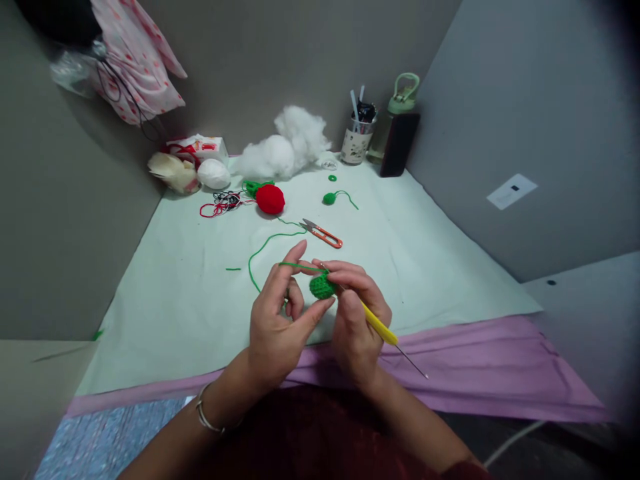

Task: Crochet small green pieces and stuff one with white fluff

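My left hand (280,313) pinches a small green crocheted piece (321,287) between thumb and fingers, with the green yarn (260,257) running over its raised forefinger and away across the cloth. My right hand (356,313) is closed round a yellow-handled crochet hook (380,327), whose tip meets the green piece and whose metal end sticks out to the lower right. Both hands hover above the near part of the pale green cloth (175,300).
On the cloth lie orange snips (323,233), a red crocheted ball (271,199), a small green ball with a tail (329,198) and tangled threads (225,200). White stuffing (287,147), a pen cup (357,140) and a green bottle (397,120) stand at the back.
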{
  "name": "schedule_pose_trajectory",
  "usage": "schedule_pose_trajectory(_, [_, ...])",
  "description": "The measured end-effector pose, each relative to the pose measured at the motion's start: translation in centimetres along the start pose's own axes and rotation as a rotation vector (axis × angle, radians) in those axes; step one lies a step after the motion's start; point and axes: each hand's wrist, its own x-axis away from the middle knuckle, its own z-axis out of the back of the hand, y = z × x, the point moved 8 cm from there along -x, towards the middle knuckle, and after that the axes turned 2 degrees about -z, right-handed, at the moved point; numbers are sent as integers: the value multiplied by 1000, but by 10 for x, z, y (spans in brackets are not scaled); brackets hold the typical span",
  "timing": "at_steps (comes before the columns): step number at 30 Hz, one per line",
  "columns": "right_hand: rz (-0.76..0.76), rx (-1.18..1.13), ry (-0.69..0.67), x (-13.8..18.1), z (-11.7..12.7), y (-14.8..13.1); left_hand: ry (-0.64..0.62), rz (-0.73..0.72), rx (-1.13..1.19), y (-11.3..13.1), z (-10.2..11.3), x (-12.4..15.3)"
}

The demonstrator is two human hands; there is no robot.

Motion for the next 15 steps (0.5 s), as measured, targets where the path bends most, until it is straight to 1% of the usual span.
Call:
schedule_pose_trajectory(4, [-24, 8, -98, -1, -2, -2, -23, 45, 114, -1, 3, -2])
schedule_pose_trajectory(7, [4, 111, -134, -5, 5, -8, -36, 27, 130, 2, 7, -5])
schedule_pose_trajectory(11, [95, 284, -120, -8, 18, -17, -66, 2, 129, 6, 9, -6])
schedule_pose_trajectory(15, [107, 232, -83, -8, 25, -17, -111, 31, 135, 6, 5, -6])
